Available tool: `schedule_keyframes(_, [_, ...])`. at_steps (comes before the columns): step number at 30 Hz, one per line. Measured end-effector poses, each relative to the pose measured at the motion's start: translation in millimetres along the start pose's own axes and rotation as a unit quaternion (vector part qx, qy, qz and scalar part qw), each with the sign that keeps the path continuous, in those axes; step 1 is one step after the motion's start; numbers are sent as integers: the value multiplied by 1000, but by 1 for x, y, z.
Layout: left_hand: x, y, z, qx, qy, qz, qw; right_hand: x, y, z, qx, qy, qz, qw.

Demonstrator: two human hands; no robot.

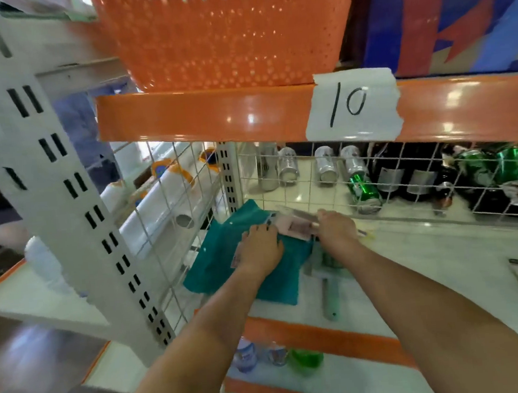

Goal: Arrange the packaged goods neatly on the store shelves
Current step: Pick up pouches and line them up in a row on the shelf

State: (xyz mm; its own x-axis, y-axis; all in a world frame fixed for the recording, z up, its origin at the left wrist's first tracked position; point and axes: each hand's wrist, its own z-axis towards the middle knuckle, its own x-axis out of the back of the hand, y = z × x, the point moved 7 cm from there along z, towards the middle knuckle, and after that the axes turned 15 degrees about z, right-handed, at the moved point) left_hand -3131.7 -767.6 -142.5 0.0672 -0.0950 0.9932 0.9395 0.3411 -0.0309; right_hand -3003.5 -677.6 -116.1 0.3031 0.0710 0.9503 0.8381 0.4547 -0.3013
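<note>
A person reaches both arms into a white store shelf (pixel 426 254) edged in orange, beneath an orange perforated plastic basket (pixel 223 31) and a paper tag marked "10" (pixel 351 103). Behind a white wire grid (pixel 405 184) stand silver and green drink cans (pixel 362 185) and dark bottles. On the shelf lies a flat teal packaged cloth (pixel 225 261), with a small pink flat packet (pixel 294 227) resting at its far edge. The left hand (pixel 261 247) presses on the teal pack, fingers curled over its top; the right hand (pixel 336 229) touches the pink packet's right end — whether its fingers grip the packet or only push it cannot be told through the blur. A grey-green handled tool (pixel 329 283) lies just beside the teal pack. To do the step well, it seems wise to hold the teal pack flat, square its edges to the shelf front, then slide the pink packet alongside — clear of the tool.
</note>
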Motion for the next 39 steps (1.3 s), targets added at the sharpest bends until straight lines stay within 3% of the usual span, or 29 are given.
schedule_keyframes(6, [13, 21, 1, -58, 24, 29, 998, 21, 11, -22, -60, 63, 87, 992])
schedule_keyframes(16, [12, 63, -1, -130, 7, 22, 991, 56, 48, -51, -154, 102, 273, 944])
schedule_keyframes(23, [18, 117, -2, -177, 48, 2, 983, 68, 102, -82, -256, 158, 413, 860])
schedule_keyframes(34, [20, 226, -16, -264, 41, -3, 964, 81, 210, -149, -378, 209, 484, 761])
schedule_keyframes(39, [35, 298, -35, -317, 50, -7, 947, 98, 261, -192, -381, 235, 546, 708])
